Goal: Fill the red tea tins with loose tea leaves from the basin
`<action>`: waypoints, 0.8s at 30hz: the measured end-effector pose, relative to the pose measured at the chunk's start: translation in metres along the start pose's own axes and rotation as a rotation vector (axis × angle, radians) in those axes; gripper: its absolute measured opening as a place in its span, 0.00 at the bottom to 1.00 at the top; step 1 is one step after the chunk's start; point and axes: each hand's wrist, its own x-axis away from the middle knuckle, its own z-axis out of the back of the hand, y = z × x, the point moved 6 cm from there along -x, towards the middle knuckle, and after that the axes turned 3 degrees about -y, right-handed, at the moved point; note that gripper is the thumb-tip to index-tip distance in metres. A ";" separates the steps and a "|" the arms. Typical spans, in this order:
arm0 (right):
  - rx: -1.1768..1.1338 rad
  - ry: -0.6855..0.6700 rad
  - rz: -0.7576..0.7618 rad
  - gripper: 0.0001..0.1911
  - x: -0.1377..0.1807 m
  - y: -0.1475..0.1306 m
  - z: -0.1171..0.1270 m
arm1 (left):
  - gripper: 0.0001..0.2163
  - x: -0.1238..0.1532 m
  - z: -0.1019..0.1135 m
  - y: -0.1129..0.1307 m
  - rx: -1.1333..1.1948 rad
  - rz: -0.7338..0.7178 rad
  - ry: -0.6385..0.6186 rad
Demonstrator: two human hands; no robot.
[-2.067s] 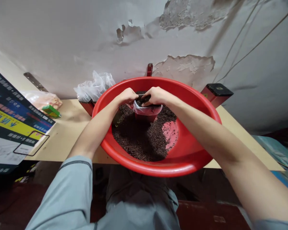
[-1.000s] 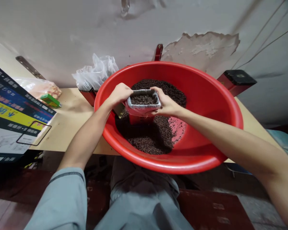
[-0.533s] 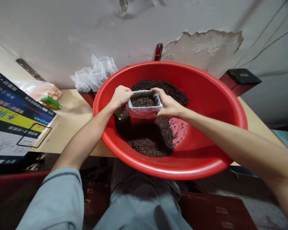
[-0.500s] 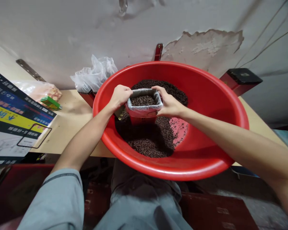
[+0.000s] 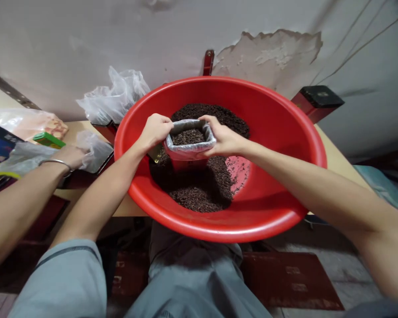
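Observation:
Between my hands, over the red basin (image 5: 285, 185), is an upright red tin (image 5: 188, 165) lined with a clear plastic bag (image 5: 189, 146) folded over its rim. Dark dried tea leaves (image 5: 188, 137) lie inside it. My left hand (image 5: 157, 128) pinches the bag edge at the tin's left corner. At the right side, my right hand (image 5: 223, 136) grips the tin and bag rim, thumb and fingers around the corner. Loose tea leaves (image 5: 199, 198) cover much of the basin floor around the tin. A small gold-coloured piece (image 5: 155, 153) shows below my left hand.
On the left, a co-worker's hand (image 5: 71, 155) with a bracelet holds another bag-lined tin (image 5: 101, 164). Behind stand a tin with a plastic bag (image 5: 114, 97) and a black-lidded red tin (image 5: 321, 101). A green box (image 5: 49, 140) lies on the table (image 5: 338, 159).
A co-worker's arm has come in from the left with a bag-lined tin, and the printed carton has mostly left view. The view has shifted slightly; my hands keep their hold.

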 end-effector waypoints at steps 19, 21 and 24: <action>0.068 0.021 0.097 0.58 -0.008 -0.002 -0.011 | 0.06 0.012 0.011 0.010 -0.023 0.124 -0.031; 0.081 0.022 0.071 0.58 -0.008 -0.004 -0.010 | 0.06 0.014 0.012 0.012 -0.024 0.120 -0.034; 0.095 -0.007 0.024 0.57 -0.007 -0.005 -0.010 | 0.06 0.015 0.011 0.012 -0.022 0.114 -0.073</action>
